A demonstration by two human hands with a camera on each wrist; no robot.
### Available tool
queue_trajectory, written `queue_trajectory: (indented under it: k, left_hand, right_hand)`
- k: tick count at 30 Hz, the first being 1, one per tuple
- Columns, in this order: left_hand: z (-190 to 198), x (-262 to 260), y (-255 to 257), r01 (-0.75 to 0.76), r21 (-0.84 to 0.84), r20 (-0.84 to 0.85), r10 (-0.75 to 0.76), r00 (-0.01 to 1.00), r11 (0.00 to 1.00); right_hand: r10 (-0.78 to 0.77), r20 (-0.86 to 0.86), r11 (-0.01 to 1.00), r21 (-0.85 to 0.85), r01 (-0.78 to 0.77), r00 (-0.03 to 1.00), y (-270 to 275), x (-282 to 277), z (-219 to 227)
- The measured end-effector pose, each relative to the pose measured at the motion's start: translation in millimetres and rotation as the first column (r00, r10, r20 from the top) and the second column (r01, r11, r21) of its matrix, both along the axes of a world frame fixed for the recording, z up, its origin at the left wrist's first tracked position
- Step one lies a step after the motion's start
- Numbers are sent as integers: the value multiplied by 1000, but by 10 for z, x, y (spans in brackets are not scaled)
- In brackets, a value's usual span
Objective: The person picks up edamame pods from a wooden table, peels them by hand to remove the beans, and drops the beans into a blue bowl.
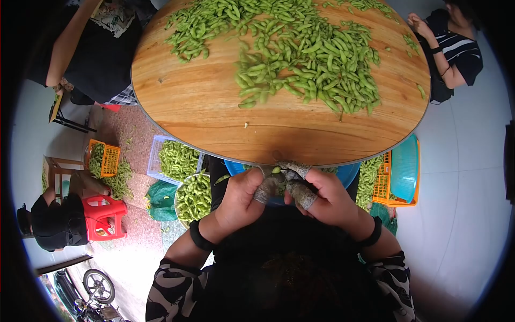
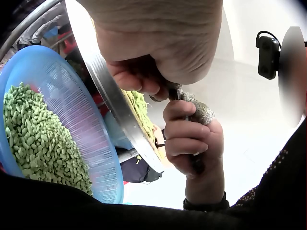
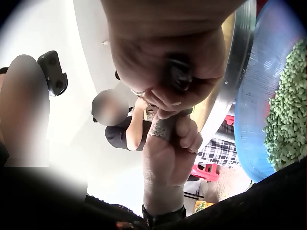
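Both hands meet just off the near edge of the round wooden table, with grey wrapping on some of their fingers and thumbs. Between them, in the head view, shows a green soybean pod, pinched by the left hand. The right hand curls its fingers round a slim tool with a dark handle, its end showing in the palm; its working end is hidden by the fingers. Below the hands a blue basket holds shelled green beans.
A big pile of pods covers much of the tabletop. Pods also fill a white crate and a round basket at left. An orange crate stands at right. Other people sit around, one near a red stool.
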State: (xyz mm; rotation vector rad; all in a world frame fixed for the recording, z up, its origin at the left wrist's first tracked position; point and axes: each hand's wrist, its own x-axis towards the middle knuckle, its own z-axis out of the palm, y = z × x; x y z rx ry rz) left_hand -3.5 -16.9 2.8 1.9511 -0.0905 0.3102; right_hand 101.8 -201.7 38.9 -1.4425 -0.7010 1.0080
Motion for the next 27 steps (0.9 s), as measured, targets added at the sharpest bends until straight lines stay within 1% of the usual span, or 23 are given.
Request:
queue_trajectory:
  k: [2, 3, 4, 5, 6, 7, 9, 10, 11, 12, 13, 14, 15, 16, 18, 19, 20, 21, 22, 23, 24, 25, 27]
  left_hand:
    - [-15, 17, -18, -10, 22, 36, 9, 999, 1000]
    - [-27, 28, -23, -20, 46, 73, 16, 997, 999]
    - [-49, 37, -18, -18, 44, 72, 15, 997, 999]
    - [-78, 48, -8, -49, 157, 124, 29, 992, 986]
    - [-92, 60, 3, -84, 266, 177, 37, 984, 960]
    - [-82, 76, 12, -81, 265, 176, 34, 984, 961]
    - [-53, 96, 21, -113, 388, 220, 27, 975, 915]
    - [-77, 78, 29, -113, 388, 220, 27, 975, 915]
    - [-122, 42, 37, 15, -18, 40, -14, 999, 1000]
    - [-132, 25, 36, 68, -437, -108, -127, 986, 897]
    - [-130, 19, 20, 68, -438, -109, -129, 986, 896]
    - [-104, 16, -6, 69, -789, -113, -254, 961, 611]
    - [-65, 19, -29, 17, -979, -60, -365, 929, 205]
    - [-16, 29, -45, 17, -979, -60, -365, 929, 204]
    - [64, 53, -59, 3, -1000, 3, -505, 863, 0]
    - [54, 59, -54, 3, -1000, 3, -507, 862, -1]
    - [29, 65, -48, 16, -1000, 25, -535, 845, -21]
    - [-2, 71, -45, 30, -999, 47, -561, 827, -40]
    - [-59, 75, -43, 32, -999, 50, -562, 826, -41]
    - [-131, 74, -43, 17, -966, -104, -448, 888, 258]
    - [-111, 98, -48, -31, -846, -216, -288, 933, 533]
    - [-70, 122, -63, -28, -845, -214, -288, 933, 535]
    - [42, 171, -123, 30, -520, -25, -50, 998, 854]
  right_hand:
    - [-20, -217, 999, 40, 30, 976, 19, 5, -22]
    - [-21, -218, 999, 39, 30, 976, 33, 28, -15]
    - [-33, -469, 999, 5, 40, 883, 52, 66, 0]
    - [-50, -687, 999, -29, 41, 725, 67, 96, 17]
    - [-52, -688, 999, -30, 43, 724, 80, 117, 41]
    - [-61, -696, 998, -60, 26, 716, 93, 135, 69]
    - [-71, -705, 996, -91, 10, 706, 113, 127, 67]
    - [-76, -603, 994, -107, 15, 794, 134, 108, 43]
    - [-79, -492, 992, -122, 22, 867, 149, 93, 30]
    - [-81, -492, 992, -122, 23, 867, 157, 84, 37]
    - [-71, -492, 996, -75, 39, 868, 162, 76, 52]
    - [-60, -492, 998, -27, 54, 869, 163, 73, 59]
    - [-61, -492, 998, -28, 54, 868, 154, 80, 47]
    - [-3, -438, 998, 53, 29, 899, 140, 95, 19]
    - [49, -377, 991, 133, 1, 925, 141, 100, -79]
    - [25, -120, 975, 222, 3, 992, 144, 86, -162]
    - [-26, 143, 952, 305, -19, 989, 139, 71, -208]
    - [-29, 145, 952, 305, -17, 989, 130, 55, -211]
    - [-61, 110, 964, 266, 30, 992, 121, 38, -211]
    - [-92, 76, 972, 225, 73, 993, 111, 22, -211]
    - [-92, 78, 972, 226, 73, 993, 102, 10, -217]
    - [-110, 94, 973, 212, 88, 989, 96, 0, -226]
    - [-125, 108, 975, 199, 102, 986, 97, -10, -218]
